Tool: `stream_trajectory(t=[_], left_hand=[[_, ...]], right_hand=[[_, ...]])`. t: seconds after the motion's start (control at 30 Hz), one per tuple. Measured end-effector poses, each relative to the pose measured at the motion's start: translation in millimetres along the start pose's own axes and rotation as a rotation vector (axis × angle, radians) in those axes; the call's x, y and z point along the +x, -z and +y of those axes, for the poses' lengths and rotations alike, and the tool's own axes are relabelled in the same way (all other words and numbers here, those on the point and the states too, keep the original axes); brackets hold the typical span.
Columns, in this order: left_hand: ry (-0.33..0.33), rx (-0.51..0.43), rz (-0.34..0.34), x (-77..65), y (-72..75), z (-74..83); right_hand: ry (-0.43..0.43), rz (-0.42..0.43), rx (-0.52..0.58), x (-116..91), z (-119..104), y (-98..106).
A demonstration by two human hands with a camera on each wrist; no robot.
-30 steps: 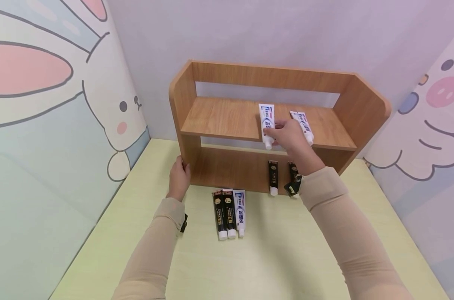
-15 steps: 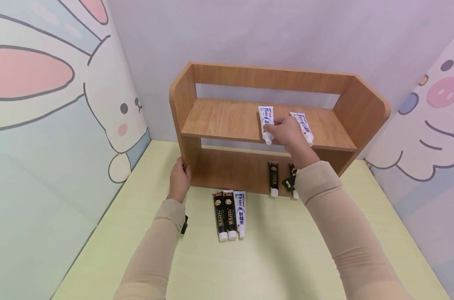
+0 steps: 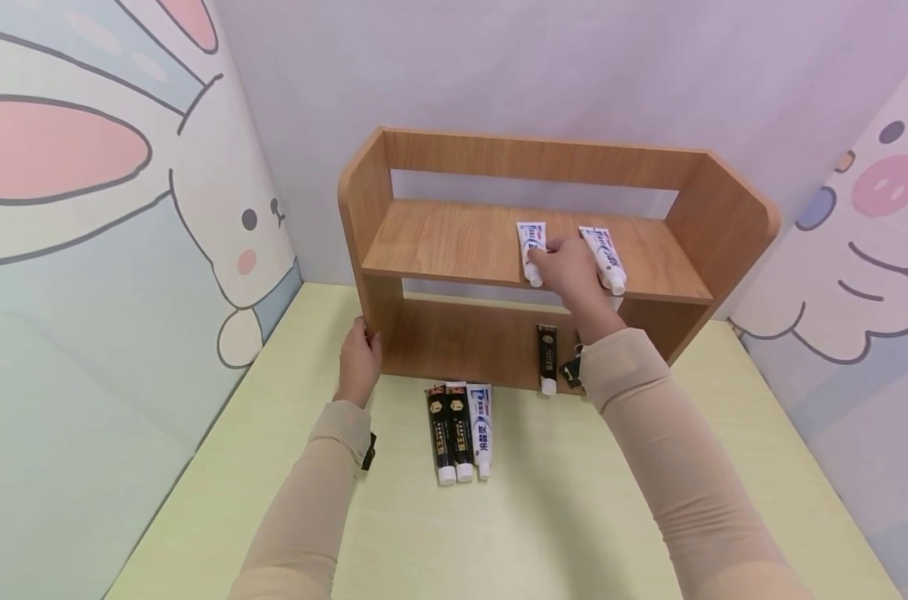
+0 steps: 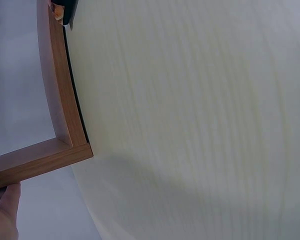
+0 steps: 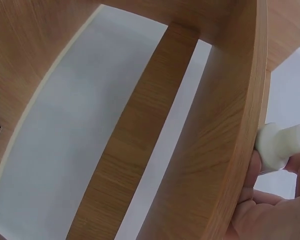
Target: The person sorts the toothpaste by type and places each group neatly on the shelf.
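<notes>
In the head view, my right hand pinches a white toothpaste tube by its sides at the front of the upper shelf. The tube's cap end points toward me, by the shelf's front edge. Close up in the right wrist view, my fingers hold the tube near its white cap. Another white toothpaste tube lies just right of that hand. My left hand rests against the outer face of the wooden rack's left side panel, its fingers touching the wood.
On the lower board lies a black toothpaste tube; my right wrist and its black strap cover what is beside it. Two black tubes and a white tube lie side by side on the table before the rack.
My right hand has lowered the white toothpaste tube slightly and drawn its tail end toward the front of the upper shelf. The left hand stays against the side panel.
</notes>
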State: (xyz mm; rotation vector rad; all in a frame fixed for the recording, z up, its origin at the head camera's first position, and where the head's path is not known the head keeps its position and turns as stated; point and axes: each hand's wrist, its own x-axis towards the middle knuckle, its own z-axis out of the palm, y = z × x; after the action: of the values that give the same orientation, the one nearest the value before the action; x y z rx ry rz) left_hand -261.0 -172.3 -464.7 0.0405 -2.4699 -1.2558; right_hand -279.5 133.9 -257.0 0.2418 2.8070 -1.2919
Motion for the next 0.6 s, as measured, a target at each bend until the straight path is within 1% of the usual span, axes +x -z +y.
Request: stream_trajectory(t=[0.1,0.23,0.37,0.6], left_hand=[[0.01,-0.009,-0.007,-0.4,0.8,0.4],[0.016,-0.018,-0.01,-1.0,0.9,1.0],[0.01,-0.017,-0.011,-1.4,0.7,1.4],[-0.004,-0.001,0.007,-0.4,-0.6,-0.2]], right_hand=[[0.013,0.007,-0.057,0.1,-1.1,-2.4],[0.016,0.009,-0.093,0.7,-3.0,-3.9],[-0.003,-0.002,-0.093,0.3,-4.0,-3.5],[0.013,-0.011,-0.112,-2.7,-2.3,-0.6]])
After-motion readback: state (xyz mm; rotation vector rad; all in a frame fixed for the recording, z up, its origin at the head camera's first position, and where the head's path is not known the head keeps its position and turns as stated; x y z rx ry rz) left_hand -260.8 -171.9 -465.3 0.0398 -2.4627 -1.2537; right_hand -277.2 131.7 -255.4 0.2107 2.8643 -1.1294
